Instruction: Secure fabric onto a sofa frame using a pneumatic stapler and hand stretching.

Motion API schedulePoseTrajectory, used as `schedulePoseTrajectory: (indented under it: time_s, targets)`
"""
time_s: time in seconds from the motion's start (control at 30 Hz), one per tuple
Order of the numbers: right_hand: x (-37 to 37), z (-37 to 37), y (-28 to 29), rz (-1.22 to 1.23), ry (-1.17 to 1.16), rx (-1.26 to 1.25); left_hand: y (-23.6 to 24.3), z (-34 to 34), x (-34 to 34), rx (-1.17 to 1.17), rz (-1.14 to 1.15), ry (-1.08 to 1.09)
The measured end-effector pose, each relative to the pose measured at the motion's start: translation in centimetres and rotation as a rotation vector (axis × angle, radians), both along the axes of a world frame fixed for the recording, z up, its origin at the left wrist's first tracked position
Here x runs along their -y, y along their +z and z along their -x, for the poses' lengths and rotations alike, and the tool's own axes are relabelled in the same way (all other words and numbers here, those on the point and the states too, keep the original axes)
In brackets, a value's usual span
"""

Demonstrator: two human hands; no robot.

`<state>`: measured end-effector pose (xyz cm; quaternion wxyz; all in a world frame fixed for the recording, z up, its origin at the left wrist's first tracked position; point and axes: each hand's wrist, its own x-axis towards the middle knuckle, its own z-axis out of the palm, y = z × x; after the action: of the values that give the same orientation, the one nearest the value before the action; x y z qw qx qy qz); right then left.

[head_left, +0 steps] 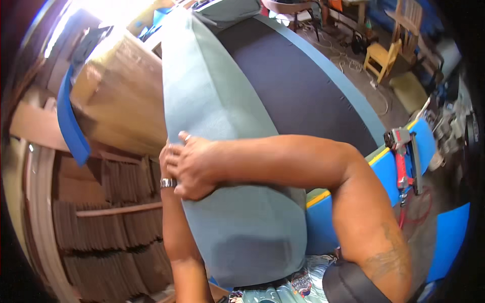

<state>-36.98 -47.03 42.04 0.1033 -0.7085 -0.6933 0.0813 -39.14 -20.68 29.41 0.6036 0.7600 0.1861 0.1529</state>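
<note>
A long grey-green upholstered piece (pixel 225 96) with a dark underside panel (pixel 288 81) lies lengthwise before me, its near end against my body. My right arm reaches across it, and my right hand (pixel 192 161) grips its left edge, fingers bent over it. My left hand (pixel 164 157), below a metal wristwatch, is at that same edge, mostly hidden behind my right hand; its fingers are hard to see. A red and silver air-powered fastening gun (pixel 401 164) with a hose sits to the right on a blue, yellow-edged padded surface (pixel 424 146).
Wooden shelving (pixel 91 214) packed with thin boards stands at left, a curved blue strip (pixel 70 116) above it. At upper right are a small wooden chair (pixel 381 55), a dark chair (pixel 290 9), cables on the floor (pixel 379 101) and machinery (pixel 447 136). A blue panel (pixel 447 237) is at lower right.
</note>
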Motion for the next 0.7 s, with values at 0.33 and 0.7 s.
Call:
schedulePoseTrajectory:
  time_s: [0.33,0.7]
  targets:
    - [2.1,-12.4,-1.0,-0.212,-0.159,-0.035,-2.7,2.0,-3.5,-0.021,-0.526,-0.035]
    - [-4.3,-11.7,-1.2,-0.005,-0.441,0.093,-3.9,-1.1,-3.6,0.080,-1.097,-0.140]
